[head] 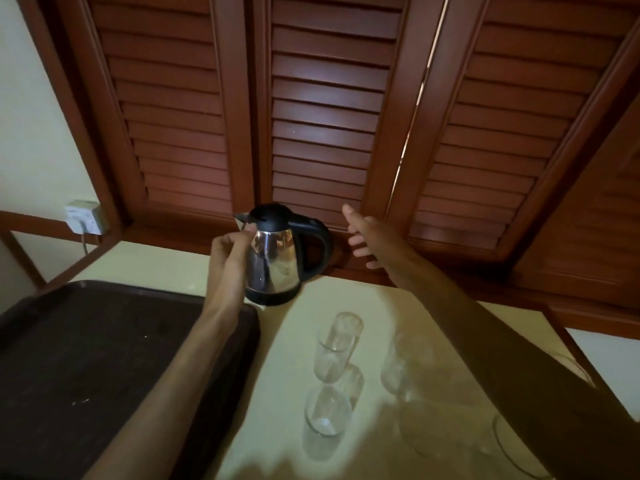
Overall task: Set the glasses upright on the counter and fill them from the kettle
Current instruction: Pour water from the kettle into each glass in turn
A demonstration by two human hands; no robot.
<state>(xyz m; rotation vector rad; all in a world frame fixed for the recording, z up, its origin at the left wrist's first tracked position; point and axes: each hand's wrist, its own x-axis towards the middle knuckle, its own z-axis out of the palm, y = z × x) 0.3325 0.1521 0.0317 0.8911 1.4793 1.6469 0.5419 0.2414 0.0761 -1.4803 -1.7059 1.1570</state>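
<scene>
Left hand [230, 245] touches the kettle [273, 261] at the spout side, fingers loosely curled against the steel; whether this is a real grip is hard to tell. Right hand [362, 237] open, fingers spread, near the black handle [320, 244] but apart from it. Kettle stands upright at the back of the tabletop [287, 341], just beside the tray [86, 341].

Two glasses [336, 344] stand in front of the kettle, seemingly upright, and look empty. Step looks like: glasses set, kettle pickup starting. Next move calls for the right hand to close on the handle, lift, tip the spout over the nearer glass.

More glassware under the right arm is blurred, shadowed, partly cut off; count unclear. Water level in the kettle hidden. Wall socket [85, 216] at left.
</scene>
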